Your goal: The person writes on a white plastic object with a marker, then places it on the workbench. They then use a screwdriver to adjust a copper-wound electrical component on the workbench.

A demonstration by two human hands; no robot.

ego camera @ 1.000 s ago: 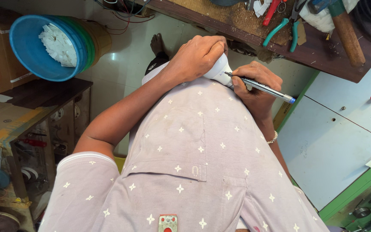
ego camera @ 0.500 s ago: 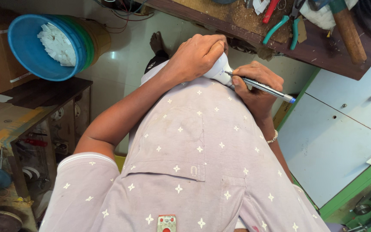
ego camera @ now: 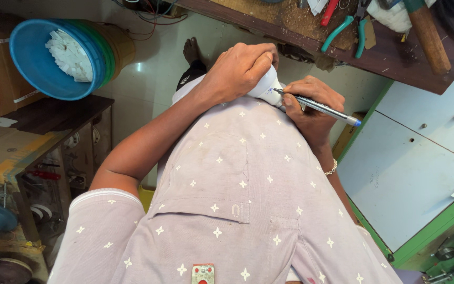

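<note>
Workshop floor of pale tile [ego camera: 153,73] lies below, seen past the person's light star-patterned shirt [ego camera: 237,200]. Landmark for all positions: the white bulb-shaped object [ego camera: 267,85], held against the shirt front at chest height. Left hand [ego camera: 240,71] is curled closed over the top and far side of this white object, fingers wrapped round it, knuckles uppermost. Right hand [ego camera: 311,105] sits just right of the object, fingers pinched closed on a pen [ego camera: 319,107] with a silver barrel and blue end; the pen tip touches the object's white surface, where blue marks show, and the barrel slants away to the right. A bracelet [ego camera: 332,168] circles the right wrist, below and right of the object. Above and right of the object runs a dark wooden desk [ego camera: 384,55] carrying green-handled pliers [ego camera: 349,29] and a wooden handle [ego camera: 429,37]. Far left of the object stand stacked blue and green tubs [ego camera: 61,58] holding white pieces. Right of the object stands a white and green cabinet [ego camera: 416,168].
</note>
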